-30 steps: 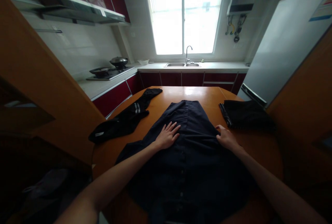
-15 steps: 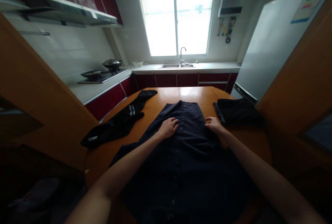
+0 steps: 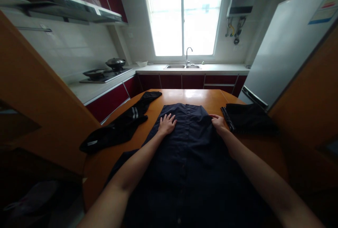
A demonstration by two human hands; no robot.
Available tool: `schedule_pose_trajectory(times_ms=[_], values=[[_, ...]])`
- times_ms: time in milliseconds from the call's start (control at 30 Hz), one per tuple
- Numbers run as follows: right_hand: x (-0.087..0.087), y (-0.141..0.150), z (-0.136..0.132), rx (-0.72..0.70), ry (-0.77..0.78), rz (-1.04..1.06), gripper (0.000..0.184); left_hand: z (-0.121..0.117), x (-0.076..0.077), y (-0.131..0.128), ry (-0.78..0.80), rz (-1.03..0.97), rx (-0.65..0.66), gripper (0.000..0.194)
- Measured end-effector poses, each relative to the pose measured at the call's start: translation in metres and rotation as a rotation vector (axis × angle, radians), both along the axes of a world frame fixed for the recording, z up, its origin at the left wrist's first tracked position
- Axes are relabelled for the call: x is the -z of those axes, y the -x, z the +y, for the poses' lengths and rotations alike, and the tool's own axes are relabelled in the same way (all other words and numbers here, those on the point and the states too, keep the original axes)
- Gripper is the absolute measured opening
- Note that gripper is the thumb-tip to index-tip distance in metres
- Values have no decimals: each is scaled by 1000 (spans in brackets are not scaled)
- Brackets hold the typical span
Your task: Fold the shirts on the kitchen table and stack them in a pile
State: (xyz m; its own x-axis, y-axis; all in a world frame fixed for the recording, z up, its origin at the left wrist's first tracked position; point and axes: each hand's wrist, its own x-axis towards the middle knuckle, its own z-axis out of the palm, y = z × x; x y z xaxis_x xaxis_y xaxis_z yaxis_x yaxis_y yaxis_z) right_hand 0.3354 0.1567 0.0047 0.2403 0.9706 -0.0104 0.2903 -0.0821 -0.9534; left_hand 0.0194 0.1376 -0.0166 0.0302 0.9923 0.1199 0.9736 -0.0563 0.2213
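If your right hand (image 3: 218, 122), pinching the shirt (image 3: 185, 143) just right of the frame's middle, tugs hard, the shirt may bunch under your flat, open left hand (image 3: 167, 125).

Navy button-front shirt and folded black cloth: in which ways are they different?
The navy button-front shirt is spread wide, while the folded black cloth lies in a compact pile. The shirt shows buttons down its middle; the cloth shows none, but has a shiny left edge. The left hand and right hand touch the shirt, neither the cloth. Both are dark and lie on the wooden table.
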Motion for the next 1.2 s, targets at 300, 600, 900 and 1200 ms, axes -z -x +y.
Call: schedule_pose_trajectory(times_ms=[300, 600, 900, 1200], values=[[-1, -5, -16, -61, -164, -422, 45, 2, 7, 1, -3, 49, -22, 56], [7, -18, 34, 3, 73, -217, 10, -1, 1, 0, 11, 43, -11, 55], [-8, -5, 102, 67, 168, 202, 38, 1, 4, 2, -1, 32, 3, 55], [-12, -17, 129, 217, -114, 68, 36, 1, 7, 2, -13, -5, 2, 54]])
